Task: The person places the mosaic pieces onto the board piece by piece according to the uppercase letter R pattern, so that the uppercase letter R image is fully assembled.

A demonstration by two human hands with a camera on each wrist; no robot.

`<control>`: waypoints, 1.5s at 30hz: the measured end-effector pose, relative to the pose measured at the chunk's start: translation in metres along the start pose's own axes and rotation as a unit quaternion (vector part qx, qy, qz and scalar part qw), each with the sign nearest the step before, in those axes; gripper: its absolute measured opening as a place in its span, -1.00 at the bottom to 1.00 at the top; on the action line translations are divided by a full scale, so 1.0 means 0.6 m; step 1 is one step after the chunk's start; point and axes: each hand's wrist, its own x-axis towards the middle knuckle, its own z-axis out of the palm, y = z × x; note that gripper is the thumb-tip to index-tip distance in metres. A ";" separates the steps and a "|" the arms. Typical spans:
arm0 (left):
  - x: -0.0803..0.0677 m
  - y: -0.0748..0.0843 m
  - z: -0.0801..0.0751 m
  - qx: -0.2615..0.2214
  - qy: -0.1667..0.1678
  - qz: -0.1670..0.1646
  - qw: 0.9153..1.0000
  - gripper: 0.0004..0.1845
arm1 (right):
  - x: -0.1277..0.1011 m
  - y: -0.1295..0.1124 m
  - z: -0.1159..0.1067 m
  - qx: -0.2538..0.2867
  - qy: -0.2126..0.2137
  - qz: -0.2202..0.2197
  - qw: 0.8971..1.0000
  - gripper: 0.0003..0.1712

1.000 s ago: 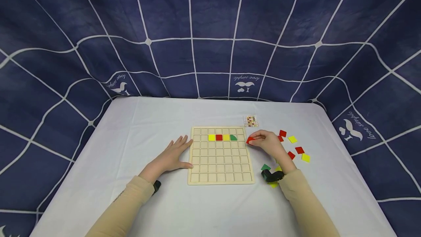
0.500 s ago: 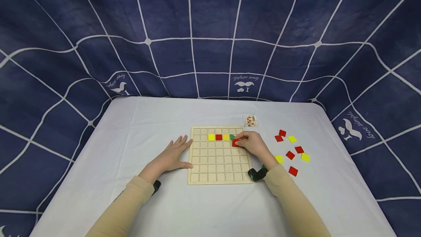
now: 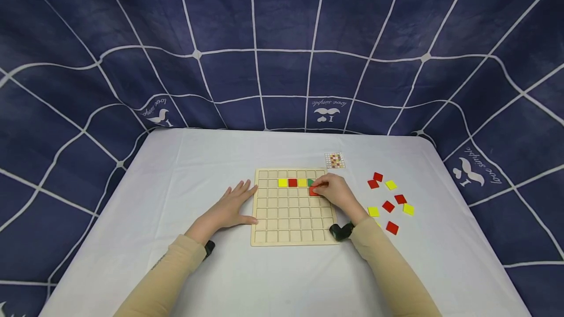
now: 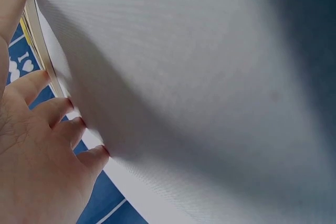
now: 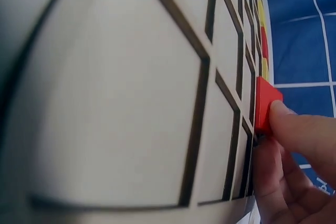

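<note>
A wooden grid board [image 3: 282, 231] lies in the middle of the white table. Its second row holds yellow [image 3: 283, 183], red [image 3: 293, 183], yellow [image 3: 302, 183] and green [image 3: 311, 182] tiles. My right hand [image 3: 335, 192] is over the board's right part and pinches a red tile [image 3: 313, 191] against the cell just below the green one. The right wrist view shows that red tile [image 5: 266, 109] held at its edge by a fingertip [image 5: 302, 129] on the board [image 5: 131, 103]. My left hand [image 3: 229, 207] lies flat on the table, fingers straight, touching the board's left edge [image 4: 39, 30].
Several loose red and yellow tiles [image 3: 389, 199] lie on the table right of the board. A small pattern card [image 3: 335, 160] sits behind the board's far right corner. A dark blue checked cloth [image 3: 282, 48] hangs behind the table.
My right hand carried the red tile from beside the loose pile leftward onto the board, below the green tile. The left hand stayed put.
</note>
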 end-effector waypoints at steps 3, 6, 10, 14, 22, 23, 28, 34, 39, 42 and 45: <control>0.001 -0.001 0.001 0.000 -0.001 -0.002 1.000 0.12 | -0.001 -0.003 0.003 -0.008 0.007 -0.006 1.000 -0.91; 0.002 -0.003 0.002 0.004 -0.002 -0.005 1.000 0.13 | 0.000 -0.006 0.005 -0.016 0.010 -0.008 1.000 -0.93; 0.003 -0.003 0.002 0.002 0.001 -0.008 1.000 0.13 | 0.000 -0.009 0.001 -0.018 -0.008 -0.006 1.000 -0.91; 0.003 -0.002 0.002 0.001 -0.001 -0.005 1.000 0.13 | -0.002 -0.006 -0.021 -0.004 -0.043 0.004 0.999 -0.81; 0.003 -0.004 0.001 0.005 0.001 0.001 1.000 0.13 | -0.029 0.022 -0.098 0.036 -0.070 0.028 0.997 -0.60; 0.003 -0.004 0.001 0.005 0.002 0.002 1.000 0.13 | -0.034 0.029 -0.107 0.039 -0.073 0.033 0.996 -0.58; 0.002 -0.004 0.001 0.002 0.003 0.005 1.000 0.12 | -0.059 0.063 -0.128 0.040 -0.094 0.032 0.994 -0.62; 0.001 -0.003 0.000 0.002 0.003 0.003 1.000 0.12 | -0.092 0.085 -0.117 0.020 -0.114 0.036 0.993 -0.68; 0.002 -0.003 0.001 -0.003 0.002 -0.001 1.000 0.12 | -0.117 0.089 -0.105 -0.014 -0.123 0.038 0.992 -0.72; 0.003 -0.003 0.003 -0.003 0.001 -0.003 1.000 0.13 | -0.128 0.091 -0.099 -0.036 -0.122 0.029 0.991 -0.71; 0.004 -0.004 0.003 -0.002 0.002 -0.004 1.000 0.14 | -0.135 0.091 -0.094 -0.046 -0.112 0.028 0.992 -0.72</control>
